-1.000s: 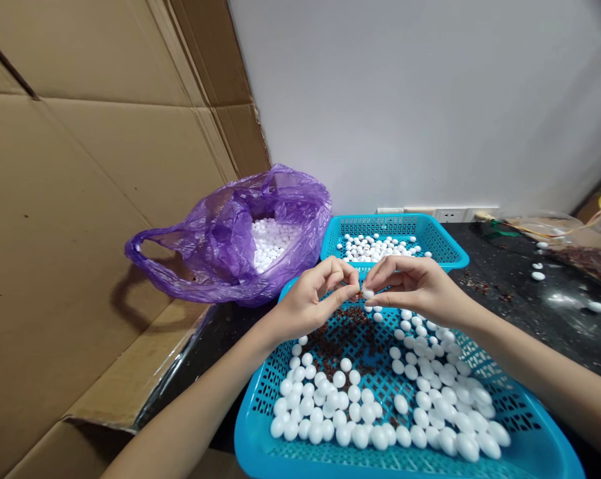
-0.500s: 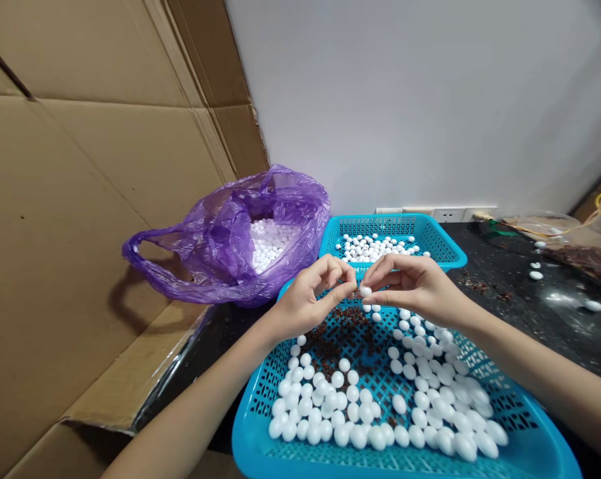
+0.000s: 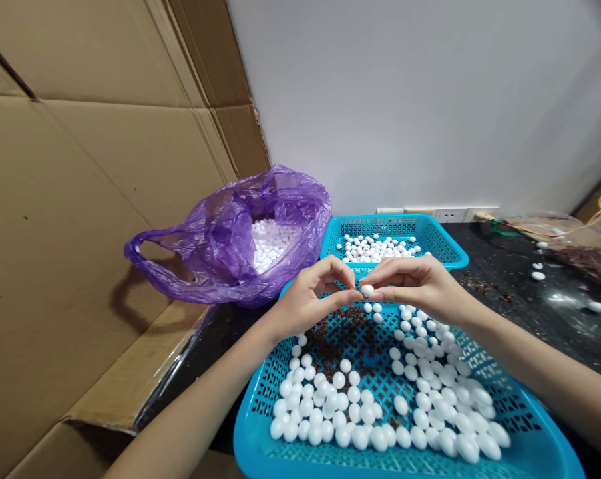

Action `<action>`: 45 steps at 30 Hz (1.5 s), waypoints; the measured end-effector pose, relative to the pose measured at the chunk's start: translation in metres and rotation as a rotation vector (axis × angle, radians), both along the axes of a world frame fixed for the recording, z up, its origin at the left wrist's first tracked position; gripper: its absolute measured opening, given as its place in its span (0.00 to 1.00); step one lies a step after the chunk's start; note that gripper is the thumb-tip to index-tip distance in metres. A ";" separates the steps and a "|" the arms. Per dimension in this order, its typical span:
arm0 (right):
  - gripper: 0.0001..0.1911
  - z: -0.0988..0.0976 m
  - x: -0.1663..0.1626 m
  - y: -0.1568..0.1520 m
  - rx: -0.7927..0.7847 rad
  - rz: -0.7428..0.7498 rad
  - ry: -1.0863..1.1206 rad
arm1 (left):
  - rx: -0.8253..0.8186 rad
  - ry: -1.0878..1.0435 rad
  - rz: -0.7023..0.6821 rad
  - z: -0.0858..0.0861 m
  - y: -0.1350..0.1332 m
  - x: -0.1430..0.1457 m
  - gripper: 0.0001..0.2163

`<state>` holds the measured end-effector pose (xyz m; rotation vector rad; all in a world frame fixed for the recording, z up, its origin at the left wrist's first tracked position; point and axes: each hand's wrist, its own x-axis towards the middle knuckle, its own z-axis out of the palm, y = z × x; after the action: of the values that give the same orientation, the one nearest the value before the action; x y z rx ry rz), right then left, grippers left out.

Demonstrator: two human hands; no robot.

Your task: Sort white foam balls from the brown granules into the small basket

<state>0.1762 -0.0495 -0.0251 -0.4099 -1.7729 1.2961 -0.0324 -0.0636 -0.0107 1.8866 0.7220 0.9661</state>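
Both of my hands meet above the near blue basket (image 3: 260, 436). My right hand (image 3: 422, 286) pinches a small white ball (image 3: 367, 291) between thumb and fingers. My left hand (image 3: 313, 299) is curled, its fingertips pinched against the same ball from the left. Below them the basket holds several white balls (image 3: 380, 406) and a patch of dark brown crumbs (image 3: 337, 336).
A second blue basket (image 3: 447, 243) with white balls stands behind. A purple plastic bag (image 3: 220, 239) of white balls lies at the left against cardboard sheets (image 3: 80, 199). Loose balls (image 3: 538, 275) and a clear bag of brown bits (image 3: 587, 256) rest on the black counter at right.
Almost nothing: both hands keep their pinch on the white ball over the near basket, with only slight finger shifts.
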 end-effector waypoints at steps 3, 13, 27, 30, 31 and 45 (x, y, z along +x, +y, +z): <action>0.08 0.000 0.000 -0.001 -0.011 0.005 0.006 | 0.015 -0.005 0.002 0.001 0.000 0.001 0.05; 0.09 0.000 -0.001 -0.004 -0.070 0.008 0.009 | 0.084 0.053 0.028 0.003 -0.002 0.003 0.05; 0.08 -0.002 -0.003 -0.004 -0.027 0.027 -0.028 | 0.094 -0.120 0.042 -0.003 0.007 -0.005 0.12; 0.08 -0.003 -0.003 -0.003 -0.028 0.037 -0.105 | 0.069 -0.149 0.087 -0.003 0.008 -0.004 0.12; 0.08 -0.004 -0.003 -0.002 -0.017 -0.006 -0.105 | 0.060 -0.146 0.098 -0.003 0.008 -0.004 0.12; 0.15 -0.009 0.007 0.017 -0.162 -0.502 0.080 | 0.008 0.016 0.128 0.001 0.005 -0.003 0.09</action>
<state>0.1829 -0.0323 -0.0345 -0.8236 -1.3821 1.0765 -0.0354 -0.0584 -0.0097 1.8750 0.8577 1.0360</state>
